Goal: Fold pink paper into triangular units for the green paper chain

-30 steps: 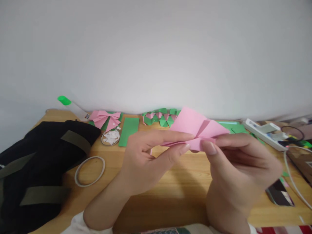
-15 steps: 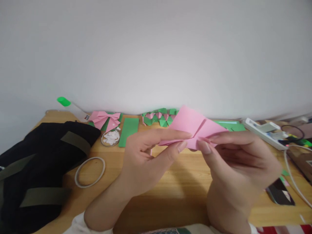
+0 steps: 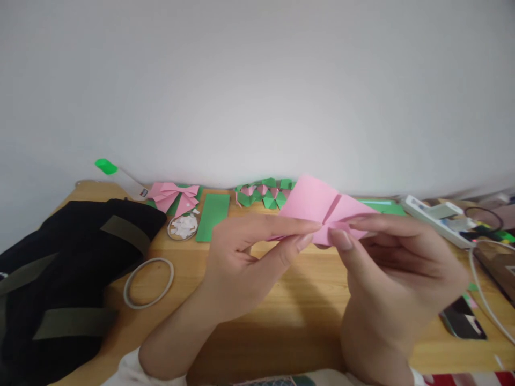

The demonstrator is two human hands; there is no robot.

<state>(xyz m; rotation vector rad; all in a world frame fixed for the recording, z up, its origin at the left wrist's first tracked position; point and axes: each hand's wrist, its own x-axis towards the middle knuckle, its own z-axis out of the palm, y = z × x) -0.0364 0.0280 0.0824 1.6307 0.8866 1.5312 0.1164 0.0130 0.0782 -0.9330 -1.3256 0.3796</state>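
Observation:
A folded piece of pink paper [image 3: 311, 195] is held up over the wooden table, with a crease running down its middle. My left hand [image 3: 249, 262] pinches its lower left edge between thumb and forefinger. On the other side, my right hand [image 3: 398, 279] grips the lower right part, its thumb pressing near the centre fold. Both thumbs face me; the underside of the paper is hidden. Behind it, near the wall, lies a row of green and pink folded paper shapes [image 3: 265, 193].
Along the back sit a pink paper bow [image 3: 173, 197], white scraps in a round holder [image 3: 183, 226] and a green paper strip [image 3: 213, 214]. A white ring [image 3: 148, 284] lies beside a black bag [image 3: 72, 257]. Rightward are a power strip [image 3: 438, 220] and a phone [image 3: 462, 319].
Both hands and the pink paper have shifted very slightly to the right. The right thumb now presses a fold flatter near the centre crease.

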